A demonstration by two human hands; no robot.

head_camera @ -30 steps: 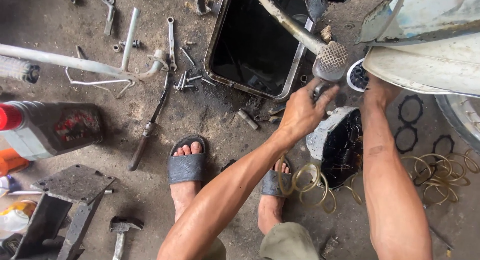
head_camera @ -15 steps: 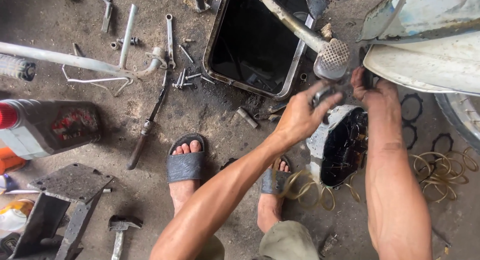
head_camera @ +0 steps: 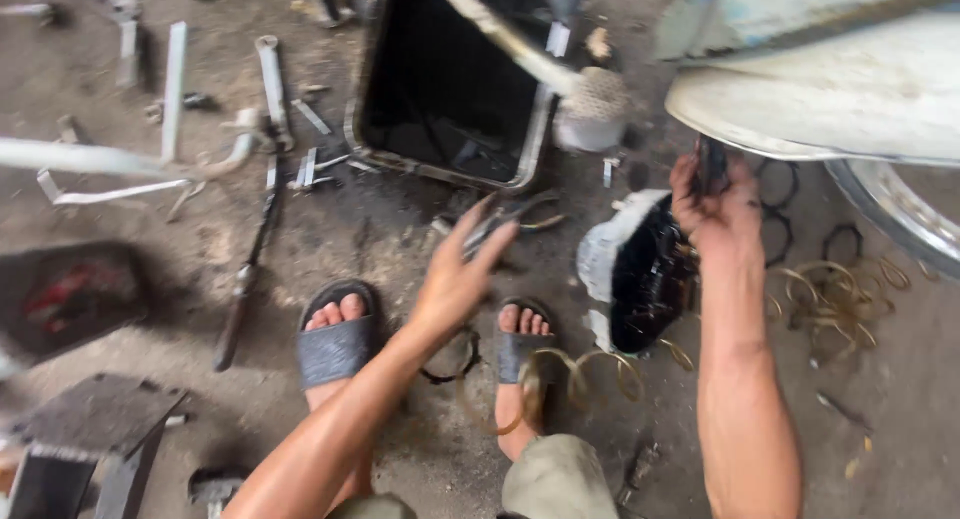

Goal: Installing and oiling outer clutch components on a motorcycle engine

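Note:
My left hand (head_camera: 455, 279) hovers with fingers spread above the dirty concrete floor, just in front of my sandalled feet. A pair of pliers (head_camera: 505, 217) lies right beyond its fingertips, not gripped. My right hand (head_camera: 715, 209) is raised under the white fender (head_camera: 830, 99) and closed around a small dark part (head_camera: 712, 164). Between the hands sits a black housing with a white rim (head_camera: 635, 269), tilted on the floor. The view is motion-blurred.
A black oil-filled metal tray (head_camera: 440, 89) stands ahead, with a pipe ending in a mesh strainer (head_camera: 592, 104) over its corner. Wrenches and bolts (head_camera: 270, 89) litter the left. Brass rings and black gaskets (head_camera: 830, 289) lie at right. A wheel rim (head_camera: 890, 214) is at right.
My left hand has dropped back from the mesh strainer toward my feet and opened. My right hand has come out from under the fender, closed on the dark part.

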